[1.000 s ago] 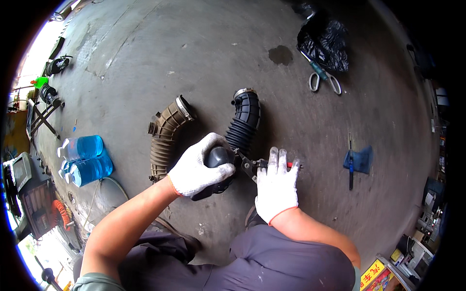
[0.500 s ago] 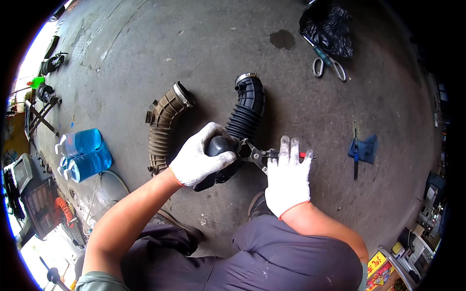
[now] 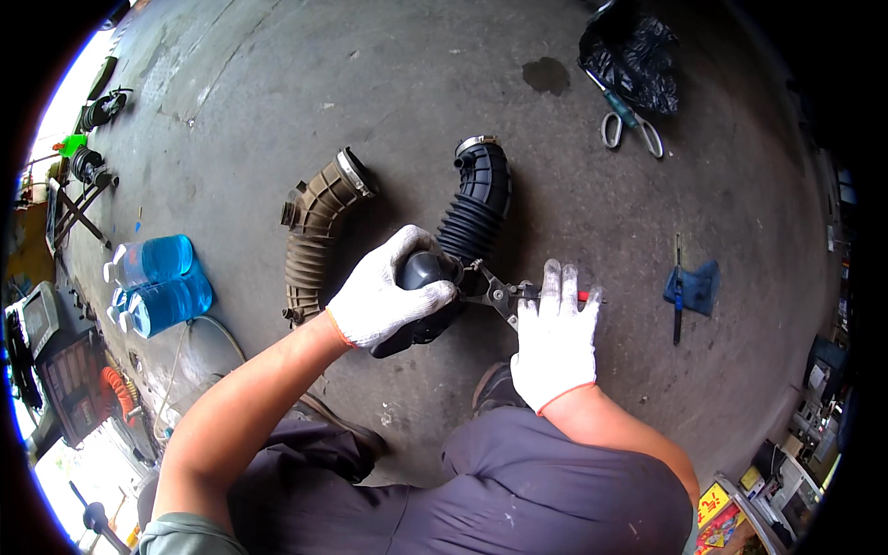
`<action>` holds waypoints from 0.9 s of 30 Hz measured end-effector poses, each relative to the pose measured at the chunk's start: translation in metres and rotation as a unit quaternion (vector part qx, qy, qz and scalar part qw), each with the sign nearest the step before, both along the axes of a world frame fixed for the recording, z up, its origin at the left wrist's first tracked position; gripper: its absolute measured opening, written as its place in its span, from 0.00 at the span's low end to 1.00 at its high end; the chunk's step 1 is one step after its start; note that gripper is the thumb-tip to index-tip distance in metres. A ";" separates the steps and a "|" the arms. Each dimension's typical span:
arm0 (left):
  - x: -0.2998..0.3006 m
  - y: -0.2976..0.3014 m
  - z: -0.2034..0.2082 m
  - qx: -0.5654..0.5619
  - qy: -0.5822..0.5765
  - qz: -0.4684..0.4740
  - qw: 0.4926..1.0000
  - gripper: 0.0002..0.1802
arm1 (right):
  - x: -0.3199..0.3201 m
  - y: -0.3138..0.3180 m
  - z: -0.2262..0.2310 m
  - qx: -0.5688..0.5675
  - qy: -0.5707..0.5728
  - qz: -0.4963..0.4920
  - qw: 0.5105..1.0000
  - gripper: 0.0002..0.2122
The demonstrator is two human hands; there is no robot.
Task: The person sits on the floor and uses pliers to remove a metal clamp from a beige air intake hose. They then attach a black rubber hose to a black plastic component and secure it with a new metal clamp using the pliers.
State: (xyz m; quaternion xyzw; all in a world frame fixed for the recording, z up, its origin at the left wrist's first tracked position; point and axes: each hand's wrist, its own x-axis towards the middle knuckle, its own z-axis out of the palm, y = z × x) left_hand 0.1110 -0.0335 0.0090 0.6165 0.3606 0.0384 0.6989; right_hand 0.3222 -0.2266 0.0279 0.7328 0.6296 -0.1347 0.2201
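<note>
My left hand, in a white knit glove, is wrapped round a black rounded plastic part close to the lower end of a black ribbed air intake hose. Whether part and hose are joined is hidden. My right hand, also gloved, holds pliers from above, fingers stretched over the handles; a red handle end shows past them. The pliers' jaws meet the black part beside my left thumb. Left of the black hose lies a dusty brown intake hose with a metal clamp round its upper end.
Blue liquid bottles lie at the left. Scissors rest by a black plastic bag at the far right. A screwdriver-like tool lies on a blue cloth. My shoes stand below the hands.
The whole view has shifted slightly. Both hands keep nearly the same hold on the black part and the pliers.
</note>
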 end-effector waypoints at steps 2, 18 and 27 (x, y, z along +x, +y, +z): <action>-0.003 -0.001 0.000 0.001 0.004 0.003 1.000 0.26 | -0.006 0.002 -0.002 -0.010 0.008 0.004 1.000 0.39; -0.007 0.003 0.009 -0.030 0.041 0.090 0.995 0.26 | 0.012 -0.004 -0.010 0.182 0.117 0.059 0.974 0.29; 0.004 0.011 -0.001 0.044 0.072 0.101 0.991 0.25 | 0.010 0.010 -0.013 0.062 0.165 0.026 0.984 0.34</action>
